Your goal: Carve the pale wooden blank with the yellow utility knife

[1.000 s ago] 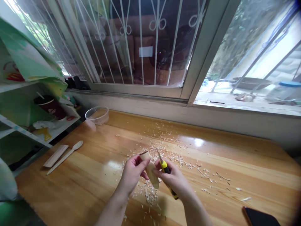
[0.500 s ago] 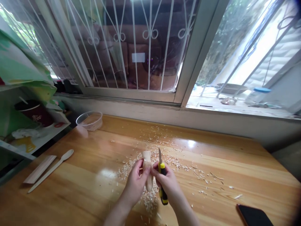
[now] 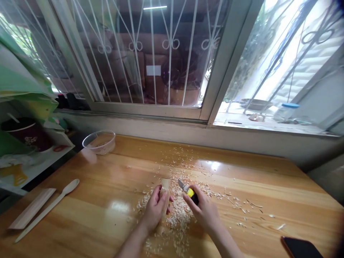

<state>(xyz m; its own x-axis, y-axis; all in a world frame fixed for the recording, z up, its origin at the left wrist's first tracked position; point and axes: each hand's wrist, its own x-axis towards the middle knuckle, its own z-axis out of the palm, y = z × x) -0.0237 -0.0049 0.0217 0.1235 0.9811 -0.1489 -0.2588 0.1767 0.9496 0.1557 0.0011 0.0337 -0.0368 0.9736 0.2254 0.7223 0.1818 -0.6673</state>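
Observation:
My left hand [image 3: 155, 207] is closed around a pale piece of carved wood [image 3: 166, 184]; its squared end sticks up past my fingers and the rest is mostly covered by the hand. In my right hand [image 3: 202, 206] is a yellow-and-black utility knife [image 3: 190, 193], gripped by its handle. The blade is out and points up and to the left, a short gap from the wood. Wood shavings [image 3: 180, 218] lie scattered on the table under and around both hands.
On the wooden table [image 3: 94, 208], a wooden spoon [image 3: 51, 208] and a flat wood strip [image 3: 33, 208] lie at left. A clear plastic bowl [image 3: 99, 142] stands at the back left, a phone [image 3: 302, 248] at the front right. A barred window rises behind.
My right hand has moved away from the wood to the right, and the knife has tilted from upright to leaning left. The wood has turned and sits deeper in my left hand.

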